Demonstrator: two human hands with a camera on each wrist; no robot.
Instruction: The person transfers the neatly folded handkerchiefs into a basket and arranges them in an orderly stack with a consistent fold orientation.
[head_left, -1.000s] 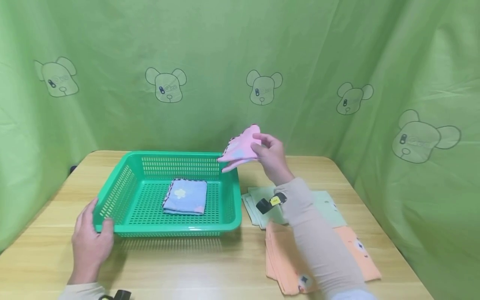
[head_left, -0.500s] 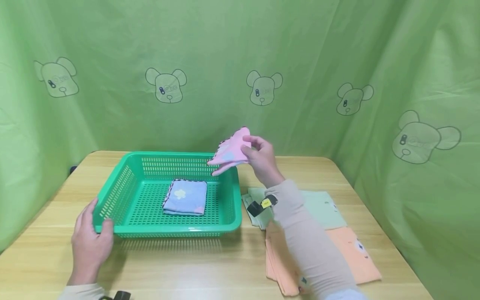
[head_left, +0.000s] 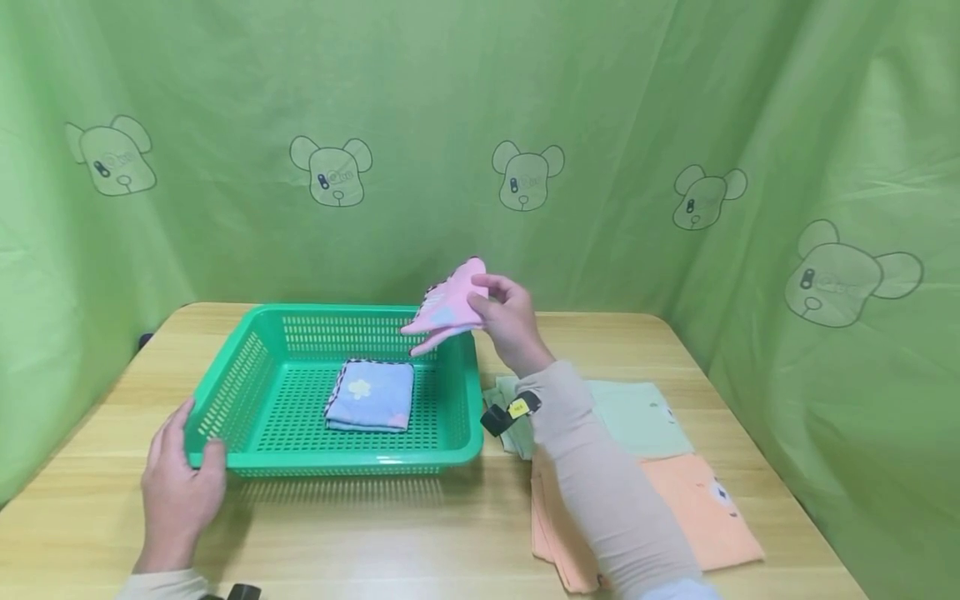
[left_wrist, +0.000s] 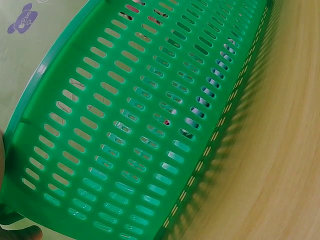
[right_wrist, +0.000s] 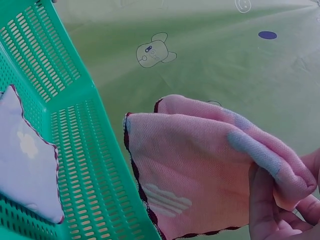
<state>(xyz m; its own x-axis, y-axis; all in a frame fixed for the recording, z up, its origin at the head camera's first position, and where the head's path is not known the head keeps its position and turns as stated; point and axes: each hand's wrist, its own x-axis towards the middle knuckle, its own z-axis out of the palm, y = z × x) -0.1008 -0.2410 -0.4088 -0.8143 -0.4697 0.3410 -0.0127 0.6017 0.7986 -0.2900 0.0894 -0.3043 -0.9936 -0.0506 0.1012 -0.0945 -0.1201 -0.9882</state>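
Note:
My right hand (head_left: pixel 513 325) pinches a folded pink towel (head_left: pixel 450 302) by its edge, held up over the right rim of the green plastic basket (head_left: pixel 352 460). In the right wrist view the pink towel (right_wrist: pixel 190 160) shows a dark stitched border and pale blue patches, with my fingers (right_wrist: pixel 265 205) at its folded end. My left hand (head_left: pixel 182 483) grips the basket's front left corner, thumb on the rim. Inside the basket lies a folded blue towel (head_left: pixel 372 396) with a yellow flower. The left wrist view is filled by the basket's slotted wall (left_wrist: pixel 125 105).
Right of the basket, a folded light green towel (head_left: pixel 637 417) and a folded orange towel (head_left: pixel 701 508) lie on the wooden table (head_left: pixel 360 542), partly hidden under my right forearm. A green curtain (head_left: pixel 427 100) with bear-head prints hangs behind and at both sides.
My right hand has carried the pink towel leftward and slightly down, from beside the basket's right end to over its right rim. The left hand and basket have stayed in place.

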